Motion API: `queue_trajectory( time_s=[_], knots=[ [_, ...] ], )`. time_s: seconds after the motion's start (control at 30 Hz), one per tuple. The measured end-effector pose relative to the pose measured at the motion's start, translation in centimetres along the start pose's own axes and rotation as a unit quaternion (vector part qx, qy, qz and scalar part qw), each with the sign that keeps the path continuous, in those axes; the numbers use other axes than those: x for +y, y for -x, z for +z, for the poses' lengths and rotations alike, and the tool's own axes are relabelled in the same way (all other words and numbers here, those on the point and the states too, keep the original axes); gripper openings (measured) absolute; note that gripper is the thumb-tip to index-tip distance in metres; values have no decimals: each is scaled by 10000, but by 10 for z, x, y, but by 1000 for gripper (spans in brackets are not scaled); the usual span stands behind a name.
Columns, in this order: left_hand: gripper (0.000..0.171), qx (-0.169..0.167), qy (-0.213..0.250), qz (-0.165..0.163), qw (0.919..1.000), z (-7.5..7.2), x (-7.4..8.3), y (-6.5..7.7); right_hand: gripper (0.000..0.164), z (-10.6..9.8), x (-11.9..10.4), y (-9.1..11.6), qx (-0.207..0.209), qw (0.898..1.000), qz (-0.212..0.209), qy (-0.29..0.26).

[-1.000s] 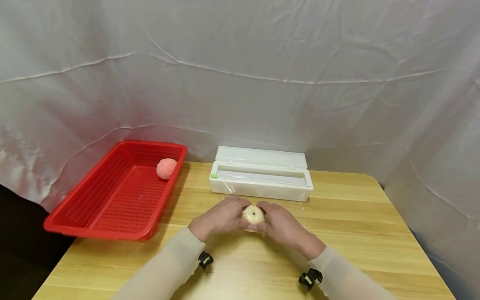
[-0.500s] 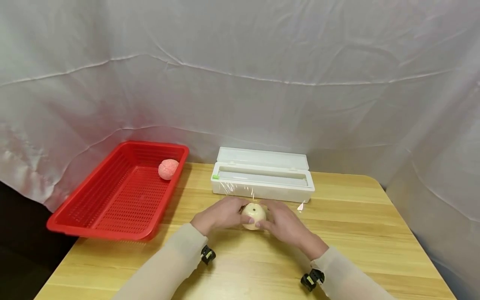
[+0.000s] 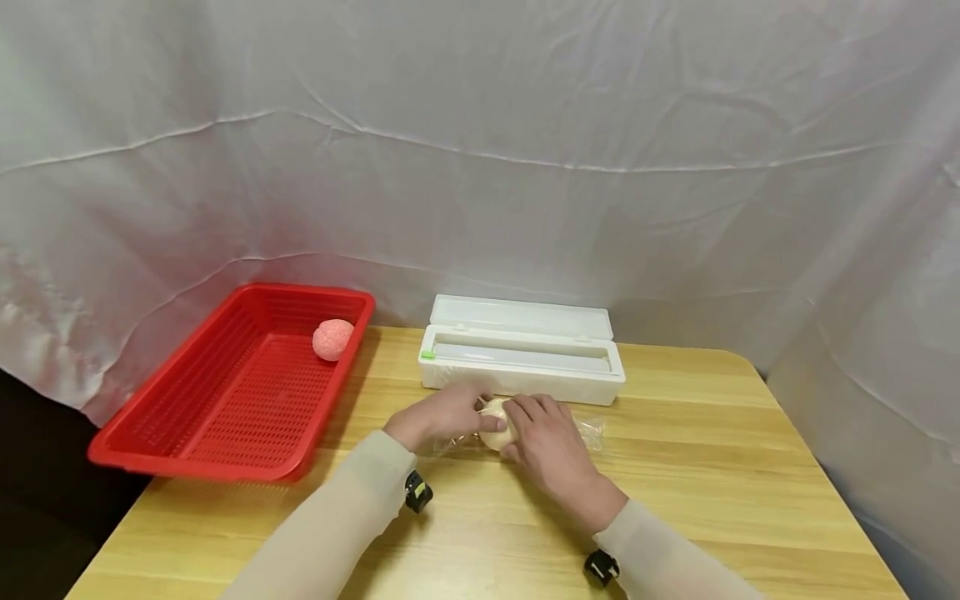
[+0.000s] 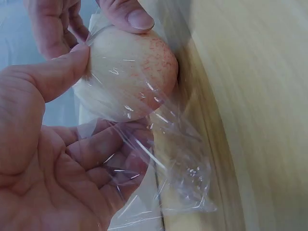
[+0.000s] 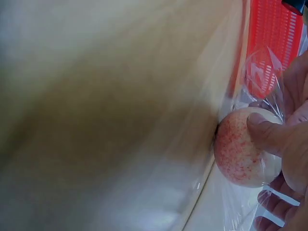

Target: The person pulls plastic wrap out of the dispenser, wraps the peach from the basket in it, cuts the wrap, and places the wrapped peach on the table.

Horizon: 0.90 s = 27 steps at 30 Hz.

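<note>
Between both hands sits a pale peach (image 3: 493,429) with pink speckles, partly wrapped in clear cling film (image 3: 592,432). My left hand (image 3: 448,414) holds its left side; in the left wrist view the thumb (image 4: 62,72) presses film onto the peach (image 4: 139,72), and curled fingers lie below, behind loose film (image 4: 187,173). From the right, my right hand (image 3: 551,446) grips the peach with its fingers over the top. The right wrist view shows that thumb (image 5: 267,132) on the speckled skin. Loose film sticks out on both sides.
Behind the hands stands a white cling film box (image 3: 521,383), lid raised, with a small green piece at its left. A red plastic basket (image 3: 210,467) at the left contains a pink peach (image 3: 332,340). Grey cloth (image 3: 480,208) hangs behind the wooden table (image 3: 712,467).
The right hand has shifted slightly left and turned over the peach, hiding more of it. Film that stood up by the box now lies low beside the peach. The left hand stays nearly in place.
</note>
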<state>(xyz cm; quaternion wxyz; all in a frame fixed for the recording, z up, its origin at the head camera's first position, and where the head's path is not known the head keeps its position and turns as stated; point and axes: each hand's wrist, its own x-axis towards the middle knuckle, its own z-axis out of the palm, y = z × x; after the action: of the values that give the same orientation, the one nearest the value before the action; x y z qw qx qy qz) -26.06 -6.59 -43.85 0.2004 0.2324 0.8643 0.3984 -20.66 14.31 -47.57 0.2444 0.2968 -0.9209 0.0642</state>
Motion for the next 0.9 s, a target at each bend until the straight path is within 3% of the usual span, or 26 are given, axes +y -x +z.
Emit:
queue_trajectory(
  time_s=[0.13,0.2,0.4,0.53,0.7,0.9],
  knots=[
    [44,-50,-47,-43,10000,-6,-1,0,65,-2,3,-7,-311,9994,115,-60],
    [43,-115,-281,-73,9995,-11,-1,2,65,-3,4,-9,-495,9985,204,-97],
    [38,291,-949,-133,9950,-30,-10,15,66,-6,5,-14,-833,9951,435,-319],
    [31,462,-795,-212,9955,-39,-24,24,66,-6,6,-14,-840,9945,494,-388],
    [17,947,-376,-133,9947,-48,-36,26,65,-8,6,-16,-942,9932,510,-447],
    [23,1091,-270,-462,9926,-57,-39,25,66,-11,8,-24,-1155,9910,483,-462]
  ],
)
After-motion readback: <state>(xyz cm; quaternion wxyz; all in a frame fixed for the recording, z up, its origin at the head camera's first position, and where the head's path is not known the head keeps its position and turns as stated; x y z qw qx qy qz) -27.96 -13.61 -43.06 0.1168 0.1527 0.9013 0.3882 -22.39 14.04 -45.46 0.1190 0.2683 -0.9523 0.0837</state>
